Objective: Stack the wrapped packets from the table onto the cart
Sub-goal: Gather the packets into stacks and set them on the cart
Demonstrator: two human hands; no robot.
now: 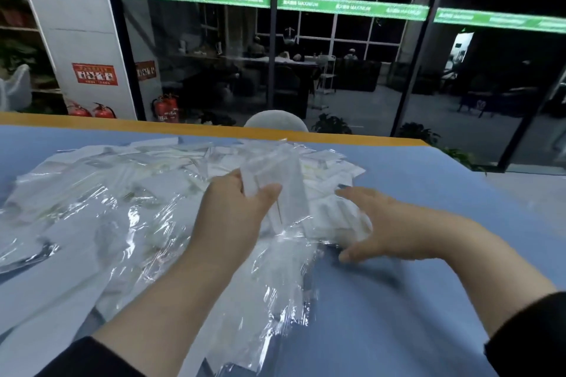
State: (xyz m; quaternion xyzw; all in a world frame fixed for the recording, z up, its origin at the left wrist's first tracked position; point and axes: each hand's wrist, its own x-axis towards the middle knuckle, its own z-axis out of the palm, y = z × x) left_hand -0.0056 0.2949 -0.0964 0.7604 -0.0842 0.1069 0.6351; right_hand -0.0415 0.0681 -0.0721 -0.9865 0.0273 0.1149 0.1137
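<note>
Left hand point(235, 211) at frame centre gripping a clear packet point(275, 180), right hand point(389, 223) fingers spread wide over the heap's right edge — packets point(128, 180) piled across the blue tabletop point(428, 300)

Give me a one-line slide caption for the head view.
Left hand holds a bundle of wrapped packets above the pile on the blue table; right hand reaches in, open.

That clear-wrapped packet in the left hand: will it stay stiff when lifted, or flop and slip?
The packet stands up from the left hand without drooping, so it is probably fairly stiff. Thumb and fingers alone hold it, so it is likely light. Its wrap is glossy like the loose film beside it, so it may be slippery.
</note>
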